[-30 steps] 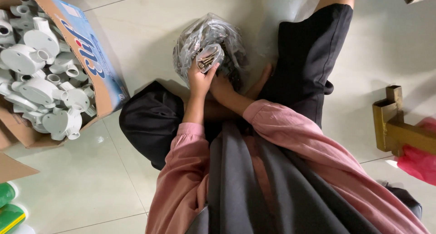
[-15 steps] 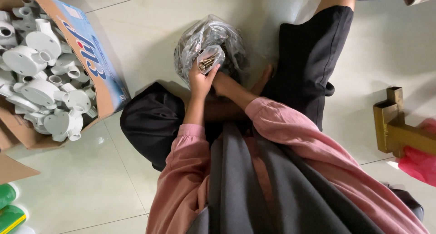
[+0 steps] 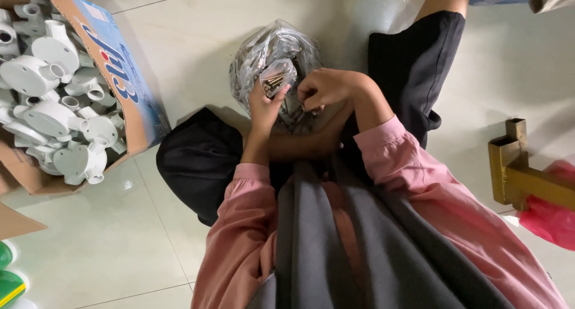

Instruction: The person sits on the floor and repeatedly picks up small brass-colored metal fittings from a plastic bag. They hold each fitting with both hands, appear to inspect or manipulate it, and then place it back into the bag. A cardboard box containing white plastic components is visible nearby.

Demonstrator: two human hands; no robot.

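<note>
Pale glossy tiled floor (image 3: 197, 51) carries everything, grout lines crossing it. Cardboard box (image 3: 129, 99) at upper left, flap open, filled with white plastic pipe fittings (image 3: 54, 111). Clear plastic bag (image 3: 263, 51) of small metal parts on tiles at top centre, between person's knees. Brass-coloured metal bracket (image 3: 518, 171) at right edge, red plastic bag (image 3: 551, 216) just beside it (touching or not, cannot tell). Loose cardboard piece (image 3: 15, 222) at left edge; green object (image 3: 9, 282) in bottom-left corner, mostly cut off.
</note>
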